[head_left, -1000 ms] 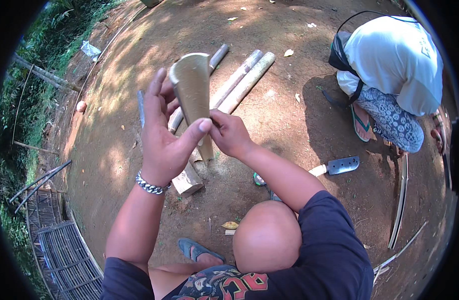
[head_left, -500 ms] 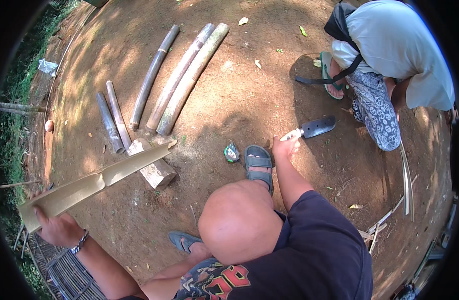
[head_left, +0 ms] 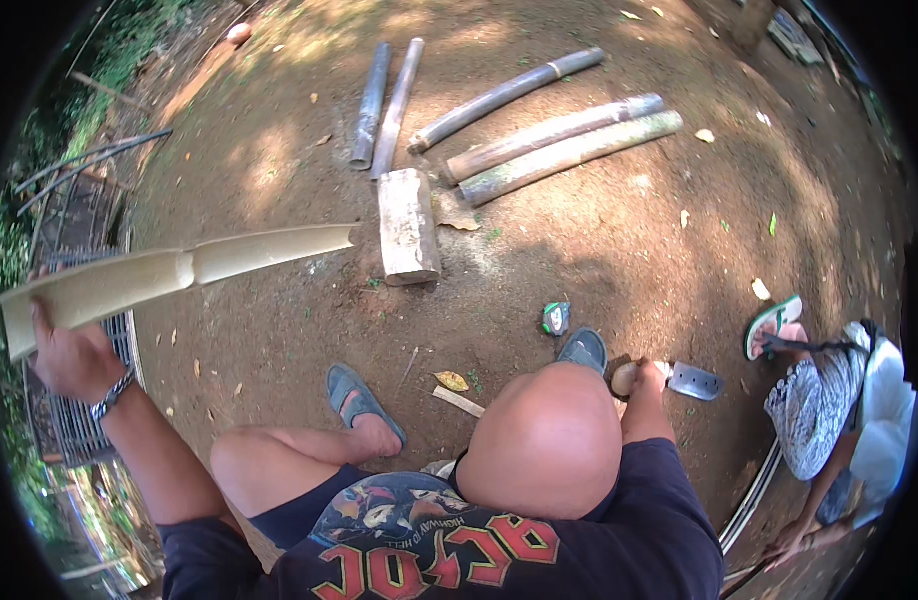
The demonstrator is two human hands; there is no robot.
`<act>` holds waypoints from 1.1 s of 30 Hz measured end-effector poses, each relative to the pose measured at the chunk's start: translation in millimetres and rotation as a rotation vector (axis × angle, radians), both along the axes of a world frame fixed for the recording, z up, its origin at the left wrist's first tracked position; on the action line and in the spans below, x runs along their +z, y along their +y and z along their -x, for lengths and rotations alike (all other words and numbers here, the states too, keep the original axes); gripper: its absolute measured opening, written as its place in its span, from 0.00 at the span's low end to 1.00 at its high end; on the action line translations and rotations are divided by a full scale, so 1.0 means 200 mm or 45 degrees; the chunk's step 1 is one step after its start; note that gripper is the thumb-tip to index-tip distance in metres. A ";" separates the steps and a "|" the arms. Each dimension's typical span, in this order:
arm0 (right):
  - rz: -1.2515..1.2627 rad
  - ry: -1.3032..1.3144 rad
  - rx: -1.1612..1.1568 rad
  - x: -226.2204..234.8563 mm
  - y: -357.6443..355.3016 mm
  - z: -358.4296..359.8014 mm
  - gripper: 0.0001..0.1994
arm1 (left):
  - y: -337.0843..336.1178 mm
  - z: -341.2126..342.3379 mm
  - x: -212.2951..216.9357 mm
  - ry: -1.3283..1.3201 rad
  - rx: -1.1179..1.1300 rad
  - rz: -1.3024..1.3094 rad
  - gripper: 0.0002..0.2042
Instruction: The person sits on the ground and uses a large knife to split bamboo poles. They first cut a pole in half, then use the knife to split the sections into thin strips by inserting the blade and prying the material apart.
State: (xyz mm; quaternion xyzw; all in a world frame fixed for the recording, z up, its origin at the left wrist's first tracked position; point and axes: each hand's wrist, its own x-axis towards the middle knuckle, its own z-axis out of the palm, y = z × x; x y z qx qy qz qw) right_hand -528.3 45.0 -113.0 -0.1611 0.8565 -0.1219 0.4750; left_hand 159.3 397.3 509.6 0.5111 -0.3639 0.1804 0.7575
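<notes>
My left hand is closed round the near end of a split bamboo half, its pale hollow inside facing up and a node ridge across its middle. The bamboo's far tip ends just left of a short wooden block on the ground. Beside my bent knee, my right hand grips the handle of a broad-bladed cleaver. Its dark blade points right, low over the dirt. My knee partly hides that hand. A tape measure lies near my right sandal.
Beyond the block lie two short bamboo poles and three longer ones. Another person crouches at the right, near thin bamboo strips. A slatted bamboo rack stands at the left.
My view has swung left, shifting the poles, block and other person rightward in it. The bamboo half's far tip, earlier over the block, now lies left of it. Both hands keep their grip.
</notes>
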 end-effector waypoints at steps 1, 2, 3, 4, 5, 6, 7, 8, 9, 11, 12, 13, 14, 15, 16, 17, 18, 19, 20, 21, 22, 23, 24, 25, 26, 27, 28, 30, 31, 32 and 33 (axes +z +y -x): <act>0.070 0.010 -0.065 -0.08 0.03 0.00 0.15 | 0.00 0.05 -0.10 -0.006 -0.155 0.036 0.17; 0.067 -0.115 -0.170 -0.03 0.06 -0.03 0.12 | 0.01 0.12 -0.23 -0.003 -0.307 0.074 0.16; 0.129 -0.230 -0.186 -0.04 0.06 0.03 0.10 | -0.13 0.23 -0.34 0.039 -0.006 0.122 0.15; 0.182 -0.353 -0.228 -0.11 0.09 0.13 0.08 | -0.29 0.31 -0.41 0.081 0.267 0.161 0.14; 0.220 -0.486 -0.268 -0.19 0.11 0.19 0.06 | -0.33 0.31 -0.48 0.050 0.327 0.136 0.13; 0.244 -0.634 -0.322 -0.26 0.14 0.22 0.04 | -0.36 0.31 -0.51 0.001 0.375 0.100 0.12; 0.254 -0.708 -0.326 -0.25 0.17 0.19 0.04 | -0.35 0.31 -0.55 0.011 0.365 0.074 0.12; 0.244 -0.703 -0.296 -0.20 0.18 0.14 0.05 | -0.33 0.29 -0.58 0.032 0.352 0.051 0.11; 0.248 -0.691 -0.272 -0.15 0.19 0.10 0.05 | -0.33 0.28 -0.62 0.048 0.368 0.039 0.11; 0.270 -0.659 -0.216 -0.01 0.22 0.05 0.05 | -0.34 0.25 -0.68 0.086 0.380 0.024 0.12; 0.285 -0.644 -0.164 0.05 0.23 0.02 0.05 | -0.33 0.23 -0.70 0.051 0.416 -0.040 0.13; 0.313 -0.622 -0.123 0.12 0.24 0.00 0.06 | -0.32 0.20 -0.70 0.016 0.450 -0.105 0.13; 0.345 -0.601 -0.067 0.21 0.24 -0.02 0.06 | -0.31 0.19 -0.70 -0.016 0.481 -0.166 0.14; 0.382 -0.580 -0.011 0.28 0.25 -0.04 0.06 | -0.34 0.22 -0.66 -0.113 0.473 -0.140 0.17; 0.419 -0.562 0.046 0.35 0.25 -0.06 0.07 | -0.36 0.24 -0.64 -0.148 0.498 -0.142 0.19; 0.460 -0.542 0.128 0.43 0.25 -0.10 0.07 | -0.35 0.27 -0.61 -0.186 0.535 -0.144 0.20; 0.514 -0.522 0.218 0.50 0.24 -0.14 0.08 | -0.35 0.29 -0.57 -0.228 0.572 -0.153 0.21; 0.566 -0.498 0.319 0.57 0.22 -0.19 0.08 | -0.33 0.31 -0.54 -0.374 0.638 -0.201 0.25; 0.626 -0.485 0.431 0.68 0.19 -0.28 0.08 | -0.29 0.30 -0.53 -0.392 0.594 -0.213 0.24; 0.696 -0.460 0.538 0.79 0.16 -0.34 0.09 | -0.27 0.28 -0.55 -0.406 0.536 -0.219 0.23; 0.798 -0.430 0.620 0.92 0.12 -0.37 0.09 | -0.28 0.27 -0.56 -0.419 0.455 -0.208 0.22; 0.900 -0.419 0.713 1.07 0.09 -0.45 0.10 | -0.22 0.28 -0.53 -0.494 0.636 -0.441 0.19; 1.015 -0.439 0.778 1.22 0.09 -0.52 0.10 | -0.18 0.31 -0.52 -0.448 0.571 -0.431 0.19; 1.157 -0.488 0.826 1.41 0.08 -0.60 0.10 | -0.17 0.34 -0.50 -0.401 0.503 -0.418 0.19; 1.301 -0.560 0.846 1.62 0.13 -0.69 0.14 | -0.16 0.36 -0.50 -0.352 0.434 -0.403 0.20; 1.438 -0.648 0.869 1.82 0.17 -0.78 0.18 | -0.14 0.37 -0.51 -0.305 0.286 -0.332 0.21; 1.514 -0.784 0.925 1.96 0.18 -0.82 0.21 | -0.11 0.38 -0.47 -0.344 0.306 -0.375 0.20; 1.577 -0.987 1.013 2.23 0.20 -0.93 0.23 | -0.05 0.39 -0.45 -0.403 0.347 -0.470 0.19; 1.571 -1.054 1.041 2.38 0.24 -1.00 0.23 | -0.03 0.42 -0.44 -0.268 0.297 -0.479 0.18; 1.565 -1.115 1.067 2.49 0.28 -1.06 0.24 | -0.03 0.46 -0.43 -0.130 0.241 -0.484 0.17; 1.519 -1.077 1.144 2.56 0.32 -1.11 0.23 | -0.01 0.50 -0.40 0.005 0.186 -0.491 0.16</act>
